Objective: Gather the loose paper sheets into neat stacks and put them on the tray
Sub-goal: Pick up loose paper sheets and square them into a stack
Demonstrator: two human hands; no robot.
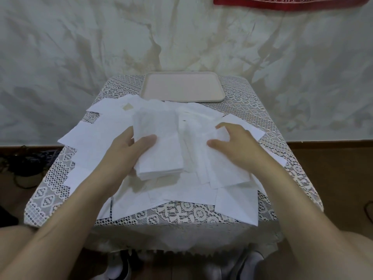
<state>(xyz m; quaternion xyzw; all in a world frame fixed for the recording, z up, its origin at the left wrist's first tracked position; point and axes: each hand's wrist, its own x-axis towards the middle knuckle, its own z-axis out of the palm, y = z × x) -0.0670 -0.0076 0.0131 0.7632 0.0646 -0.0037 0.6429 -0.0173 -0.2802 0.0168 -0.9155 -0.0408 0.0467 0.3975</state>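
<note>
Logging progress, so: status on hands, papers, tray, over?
Left hand grips gathered stack. Right hand pinches loose sheets. Tray holds nothing yet; nothing in the way.

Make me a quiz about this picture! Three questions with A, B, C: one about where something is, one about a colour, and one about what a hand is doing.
1. Where is the tray?
A. At the far edge of the table, beyond the loose sheets
B. On the floor
C. At the near edge, by the person's knees

2. What colour is the banner on the wall?
A. Blue
B. Green
C. Red

3. What is the left hand doing?
A. Resting flat on the tray
B. Gripping a stack of sheets
C. Pointing at the wall

Answers:
1 A: the tray lies past the scattered paper.
2 C: a red strip shows at the top right.
3 B: its thumb lies on top of the stack.
</note>
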